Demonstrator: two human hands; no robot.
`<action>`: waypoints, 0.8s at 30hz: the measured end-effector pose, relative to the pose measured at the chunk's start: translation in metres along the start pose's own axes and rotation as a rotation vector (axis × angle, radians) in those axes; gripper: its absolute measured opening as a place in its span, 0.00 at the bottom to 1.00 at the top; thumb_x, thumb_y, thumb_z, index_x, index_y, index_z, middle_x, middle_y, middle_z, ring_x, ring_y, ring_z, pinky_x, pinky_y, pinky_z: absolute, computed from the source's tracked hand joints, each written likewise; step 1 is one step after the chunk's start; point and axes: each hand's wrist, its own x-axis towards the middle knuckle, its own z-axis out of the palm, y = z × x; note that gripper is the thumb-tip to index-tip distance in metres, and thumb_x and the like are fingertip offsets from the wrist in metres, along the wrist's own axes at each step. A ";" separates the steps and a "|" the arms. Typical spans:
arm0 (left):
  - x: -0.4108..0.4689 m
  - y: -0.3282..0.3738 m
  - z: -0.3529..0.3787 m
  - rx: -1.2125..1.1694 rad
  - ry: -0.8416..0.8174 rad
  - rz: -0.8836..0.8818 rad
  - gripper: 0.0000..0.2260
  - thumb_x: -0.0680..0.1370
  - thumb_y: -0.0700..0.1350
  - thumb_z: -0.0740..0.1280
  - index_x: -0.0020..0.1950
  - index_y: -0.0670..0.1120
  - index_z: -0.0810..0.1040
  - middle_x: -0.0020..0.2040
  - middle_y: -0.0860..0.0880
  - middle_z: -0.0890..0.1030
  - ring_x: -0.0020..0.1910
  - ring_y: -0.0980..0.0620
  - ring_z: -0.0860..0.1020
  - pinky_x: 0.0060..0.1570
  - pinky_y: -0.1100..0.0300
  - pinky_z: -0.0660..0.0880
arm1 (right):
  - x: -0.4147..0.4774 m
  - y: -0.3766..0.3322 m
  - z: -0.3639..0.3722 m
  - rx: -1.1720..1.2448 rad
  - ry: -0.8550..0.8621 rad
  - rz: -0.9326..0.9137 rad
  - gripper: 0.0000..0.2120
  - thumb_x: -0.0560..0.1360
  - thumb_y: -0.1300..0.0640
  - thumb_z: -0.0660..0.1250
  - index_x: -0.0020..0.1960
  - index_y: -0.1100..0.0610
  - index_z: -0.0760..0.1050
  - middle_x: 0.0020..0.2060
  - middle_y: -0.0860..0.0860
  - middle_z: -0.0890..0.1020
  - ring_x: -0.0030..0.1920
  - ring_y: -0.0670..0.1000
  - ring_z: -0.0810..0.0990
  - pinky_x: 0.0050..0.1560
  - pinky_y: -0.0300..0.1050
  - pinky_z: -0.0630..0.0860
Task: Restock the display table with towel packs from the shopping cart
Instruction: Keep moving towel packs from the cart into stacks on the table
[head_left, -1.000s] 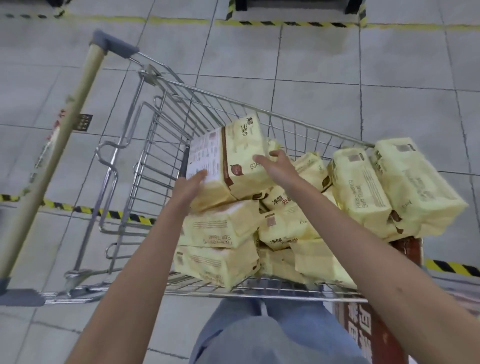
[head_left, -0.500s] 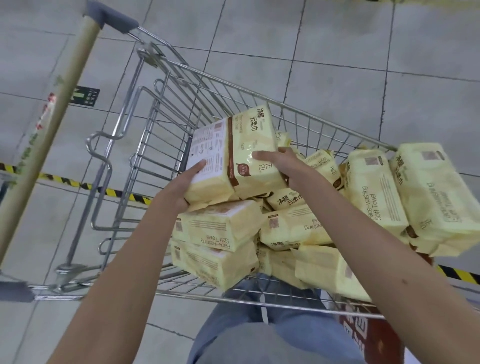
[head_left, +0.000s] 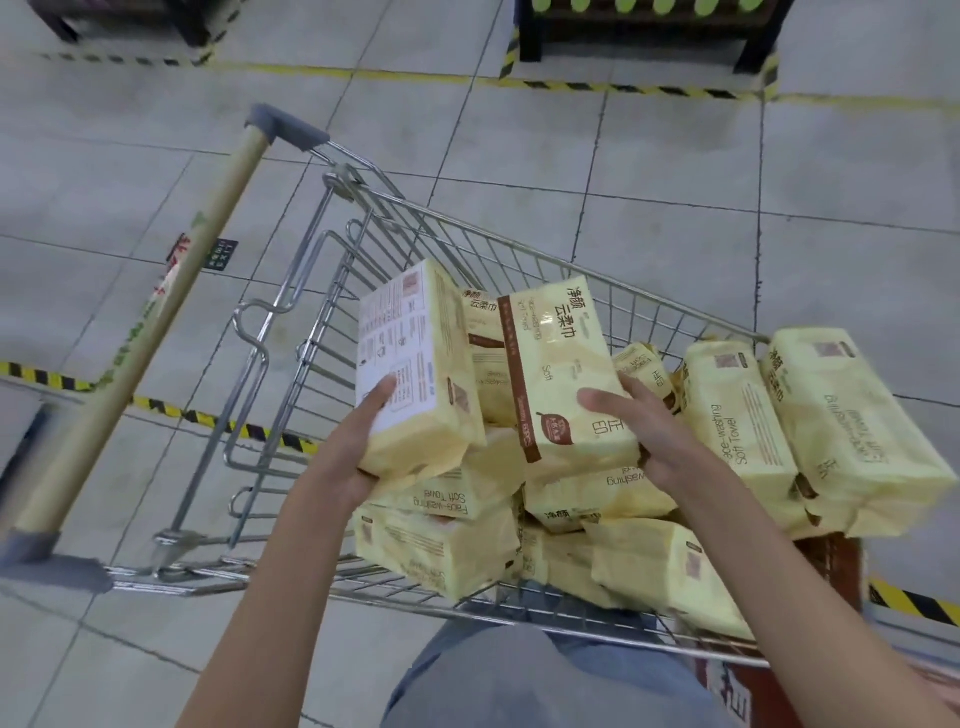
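A wire shopping cart (head_left: 524, 253) holds several pale yellow towel packs (head_left: 441, 551) piled at its near end. My left hand (head_left: 358, 447) grips one pack (head_left: 415, 358) from below, thumb on its white printed back. My right hand (head_left: 641, 426) grips a second pack (head_left: 558, 374), thumb across its front. Both packs stand upright above the pile, a gap between them showing a third pack (head_left: 483, 332) behind. Two more packs (head_left: 737, 415) (head_left: 857, 436) lie on the red display table (head_left: 831, 566) at the right, beside the cart.
The cart's tan handle bar (head_left: 135, 332) runs along the left. Yellow-black hazard tape (head_left: 218, 421) crosses the grey tiled floor. Dark display stands (head_left: 644, 31) sit at the far top. My legs in blue jeans (head_left: 519, 675) are under the cart's near edge.
The two packs, held pressed together before, have been drawn apart and lifted a little. The view has tilted up, showing more floor and the far stands.
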 end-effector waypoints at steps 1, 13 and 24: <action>-0.007 -0.005 0.002 -0.007 -0.005 0.003 0.24 0.65 0.58 0.71 0.59 0.51 0.77 0.49 0.46 0.85 0.42 0.45 0.85 0.30 0.53 0.79 | -0.007 0.006 -0.004 0.023 0.004 -0.006 0.45 0.55 0.51 0.78 0.70 0.53 0.65 0.54 0.54 0.82 0.50 0.56 0.83 0.48 0.54 0.80; -0.044 -0.055 0.012 -0.040 -0.046 -0.096 0.35 0.66 0.54 0.73 0.69 0.44 0.70 0.56 0.43 0.83 0.53 0.43 0.82 0.40 0.47 0.81 | -0.079 0.077 -0.026 0.268 0.112 -0.045 0.42 0.56 0.52 0.76 0.69 0.52 0.67 0.52 0.53 0.84 0.50 0.55 0.84 0.42 0.50 0.80; -0.035 -0.029 -0.010 0.246 -0.279 -0.157 0.27 0.60 0.54 0.75 0.55 0.43 0.81 0.52 0.42 0.84 0.48 0.44 0.84 0.40 0.50 0.82 | -0.129 0.130 0.026 0.505 0.297 -0.179 0.33 0.63 0.57 0.72 0.67 0.53 0.69 0.55 0.58 0.82 0.54 0.59 0.82 0.42 0.50 0.82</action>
